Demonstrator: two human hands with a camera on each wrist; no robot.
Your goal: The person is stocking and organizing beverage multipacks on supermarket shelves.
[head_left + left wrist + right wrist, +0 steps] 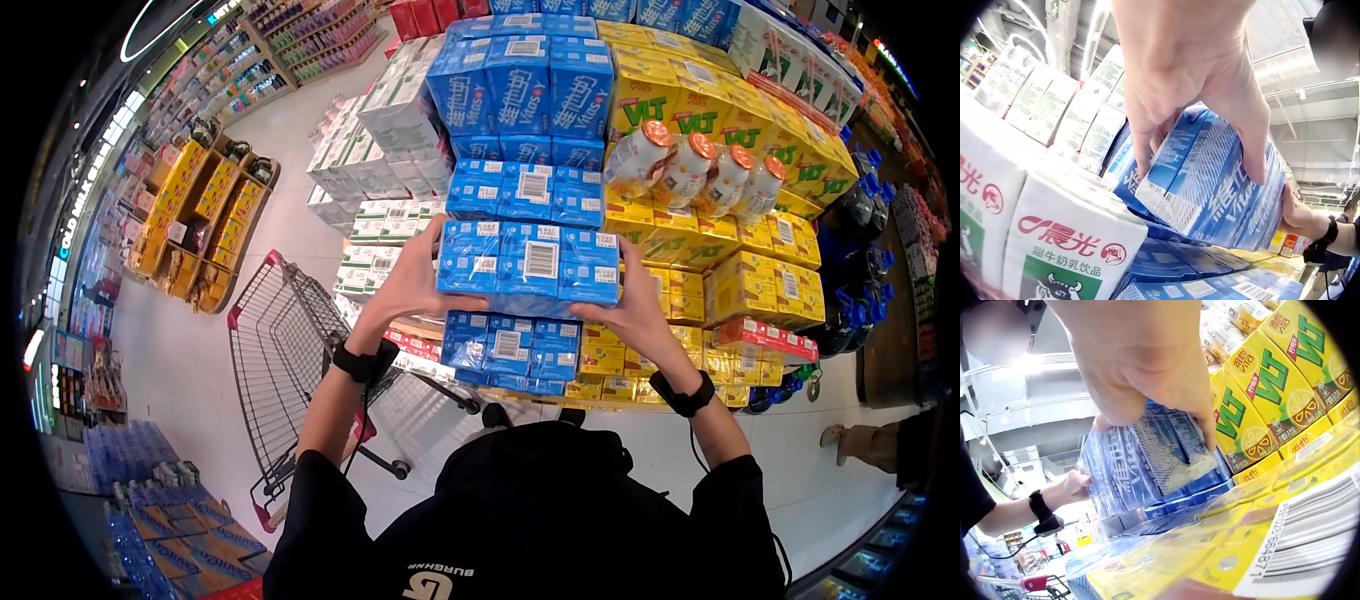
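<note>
A plastic-wrapped pack of blue drink cartons [528, 262] is held between both hands above the stacked blue packs [507, 345]. The left hand [418, 278] grips its left end, thumb on the near side. At the opposite end the right hand [636, 305] grips it the same way. In the left wrist view the left hand [1191, 75] curls over the end of the tilted pack [1204, 181]. The right wrist view has the right hand [1141, 369] over the other end of the pack [1141, 456], fingers against its side.
Yellow cartons [765, 290] are stacked to the right, with four orange-capped bottles [690, 170] on them. White cartons [385, 220] stand to the left. A shopping cart [290, 350] is at the left on the floor. Another person's leg [865, 445] shows far right.
</note>
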